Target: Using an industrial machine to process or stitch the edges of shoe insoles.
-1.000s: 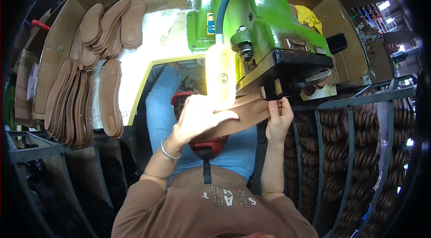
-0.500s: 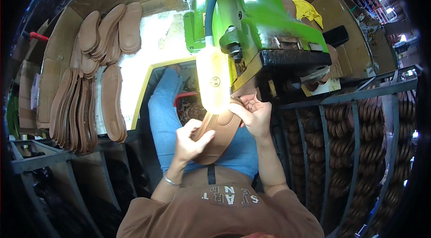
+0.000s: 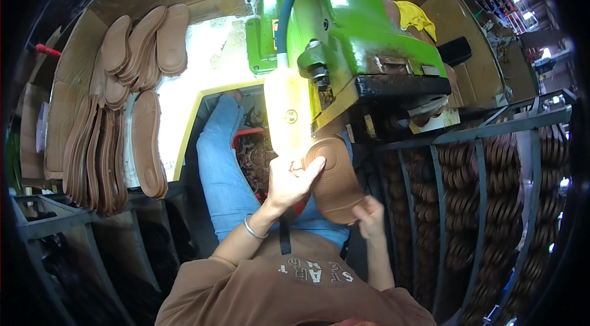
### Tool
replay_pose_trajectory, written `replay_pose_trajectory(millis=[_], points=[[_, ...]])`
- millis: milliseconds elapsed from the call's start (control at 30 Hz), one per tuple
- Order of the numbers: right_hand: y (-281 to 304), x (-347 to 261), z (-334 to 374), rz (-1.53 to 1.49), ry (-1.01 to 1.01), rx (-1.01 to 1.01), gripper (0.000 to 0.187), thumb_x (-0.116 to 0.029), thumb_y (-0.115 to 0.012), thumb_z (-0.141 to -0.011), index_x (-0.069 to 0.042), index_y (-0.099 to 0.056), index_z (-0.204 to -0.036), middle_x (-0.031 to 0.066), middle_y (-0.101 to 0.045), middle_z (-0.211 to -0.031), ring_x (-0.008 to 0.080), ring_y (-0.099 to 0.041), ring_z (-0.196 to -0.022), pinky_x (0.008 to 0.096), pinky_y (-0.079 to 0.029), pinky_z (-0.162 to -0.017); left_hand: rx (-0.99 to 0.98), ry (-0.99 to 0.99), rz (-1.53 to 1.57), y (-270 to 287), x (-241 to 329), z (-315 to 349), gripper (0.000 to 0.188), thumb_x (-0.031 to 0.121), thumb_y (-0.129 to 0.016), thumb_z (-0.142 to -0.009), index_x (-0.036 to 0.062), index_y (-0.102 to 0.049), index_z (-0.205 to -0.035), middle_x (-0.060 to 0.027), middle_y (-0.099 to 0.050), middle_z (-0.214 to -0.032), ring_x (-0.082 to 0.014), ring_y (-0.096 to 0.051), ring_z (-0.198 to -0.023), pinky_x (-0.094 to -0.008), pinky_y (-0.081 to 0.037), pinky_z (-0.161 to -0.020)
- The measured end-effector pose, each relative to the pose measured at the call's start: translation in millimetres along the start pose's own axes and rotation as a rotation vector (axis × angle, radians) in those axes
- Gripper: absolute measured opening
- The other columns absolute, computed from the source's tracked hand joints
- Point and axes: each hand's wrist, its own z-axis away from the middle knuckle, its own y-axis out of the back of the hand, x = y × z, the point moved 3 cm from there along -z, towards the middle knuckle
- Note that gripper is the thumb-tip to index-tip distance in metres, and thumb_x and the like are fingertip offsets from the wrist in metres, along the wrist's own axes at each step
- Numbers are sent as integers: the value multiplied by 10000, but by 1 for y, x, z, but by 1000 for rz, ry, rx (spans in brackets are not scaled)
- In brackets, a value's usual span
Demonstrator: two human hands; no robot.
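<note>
A brown shoe sole [image 3: 339,187] is held over my lap, its patterned face up and a rounded mark near its far end. My left hand [image 3: 290,182] grips its left edge near the far end, thumb on top and fingers partly hidden. At its near right corner, my right hand [image 3: 370,218] pinches the rim; those fingers are slightly blurred. The sole lies just below a glowing yellow-white lamp [image 3: 289,114] and in front of the green machine [image 3: 350,24], whose black lower head [image 3: 399,89] is to the right.
Stacked brown soles [image 3: 95,154] and a single sole [image 3: 147,144] lie on the table at the left. Below the lamp, a red-rimmed bin [image 3: 246,133] holds scraps. Metal racks [image 3: 482,172] full of soles stand at the right. A yellow cloth [image 3: 415,18] lies behind the machine.
The sole has swung round and shifted right. My left hand has moved up to its far left edge, while my right hand has gone from the far end down to the near corner.
</note>
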Motion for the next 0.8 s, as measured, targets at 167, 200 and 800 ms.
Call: replay_pose_trajectory(millis=[167,200,800], points=[[27,-82,-50,-49,250,226,224,-90,-670,-813,7,-549,-974,64,-624,-857,100,-584,-616,202,-468,-484,-52,49,154,-2,2,-5,249,-21,-645,-813,-40,-544,-1040,-99,-637,-912,-103,-626,-771,-231,-549,-646],[27,-95,-62,-37,320,265,220,-78,-660,-820,7,-545,-987,68,-623,-883,110,-592,-678,216,-481,-565,-55,39,190,-2,1,-7,245,-18,-649,-811,-36,-543,-1031,-95,-639,-892,-100,-627,-756,-231,-553,-607],[22,-77,-61,-135,191,155,151,-69,-649,-826,-14,-561,-936,56,-626,-909,121,-591,-834,251,-465,-764,-75,192,186,10,19,-9,213,92,-694,-803,27,-544,-938,-5,-574,-663,-52,-486,-417,-187,-410,-364]])
